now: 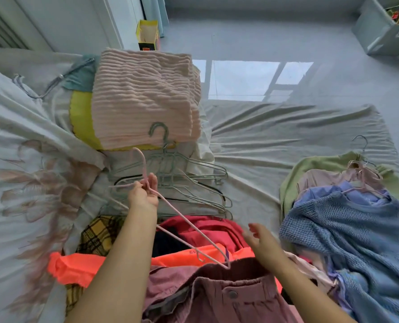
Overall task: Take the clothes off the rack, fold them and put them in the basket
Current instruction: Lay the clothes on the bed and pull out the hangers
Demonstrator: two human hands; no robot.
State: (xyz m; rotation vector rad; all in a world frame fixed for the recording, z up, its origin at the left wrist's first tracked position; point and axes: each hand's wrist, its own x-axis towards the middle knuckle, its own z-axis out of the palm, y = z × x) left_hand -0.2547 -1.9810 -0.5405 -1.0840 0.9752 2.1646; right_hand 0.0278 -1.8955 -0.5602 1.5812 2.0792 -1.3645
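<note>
The left hand (145, 194) grips a pink hanger (184, 220) at the neck, just under its hook, with the fingers curled around the wire; it holds it out toward the pile of empty hangers (182, 180) on the bed sheet (275, 145), probably because the hanger is free now and belongs with the others. The far end of the pink hanger hangs above the waistband of the mauve trousers (228, 297), which lie nearest to the person, spread on top of an orange garment (77, 266) and a red one (205, 227); I think these trousers are the piece to fold next. The right hand (261, 238) hovers over the clothes with relaxed, straight fingers and holds nothing. To the right lies a second heap with a blue knit sweater (347, 224) and other pieces that have their hangers in them. Behind the hangers there is a folded pink ribbed blanket (145, 96). No basket can be recognized with certainty; the grey box (377, 31) far on the floor could be it, but the view is too poor there.
</note>
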